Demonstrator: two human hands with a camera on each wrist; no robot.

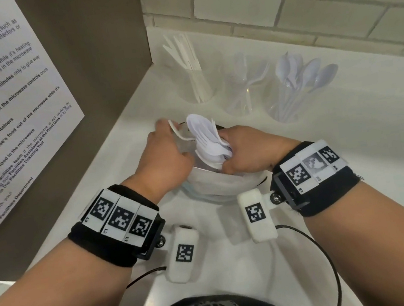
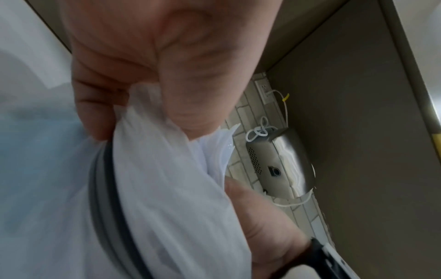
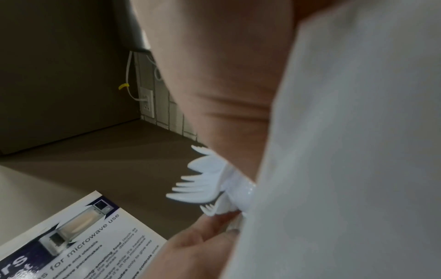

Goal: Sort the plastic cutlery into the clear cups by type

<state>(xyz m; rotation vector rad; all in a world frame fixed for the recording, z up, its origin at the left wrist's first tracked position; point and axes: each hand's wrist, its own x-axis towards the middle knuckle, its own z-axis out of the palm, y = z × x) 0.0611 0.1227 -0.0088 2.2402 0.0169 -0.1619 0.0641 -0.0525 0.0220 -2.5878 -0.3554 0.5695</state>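
Over a pale bowl (image 1: 216, 189) near the counter's front, my right hand (image 1: 231, 146) grips a bundle of white plastic forks (image 1: 206, 139); their tines (image 3: 203, 185) fan out in the right wrist view. My left hand (image 1: 168, 142) pinches a single curved white piece (image 1: 176, 131) beside the bundle, and blurred white plastic (image 2: 167, 169) fills its wrist view. Three clear cups stand behind: knives (image 1: 196, 81) on the left, forks (image 1: 246, 89) in the middle, spoons (image 1: 293, 88) on the right.
A brown cabinet side with a printed microwave notice (image 1: 7, 102) walls off the left. A tiled wall (image 1: 305, 8) runs behind the cups. White counter (image 1: 365, 156) stretches to the right. A metal appliance (image 2: 281, 162) with a white cord shows in the left wrist view.
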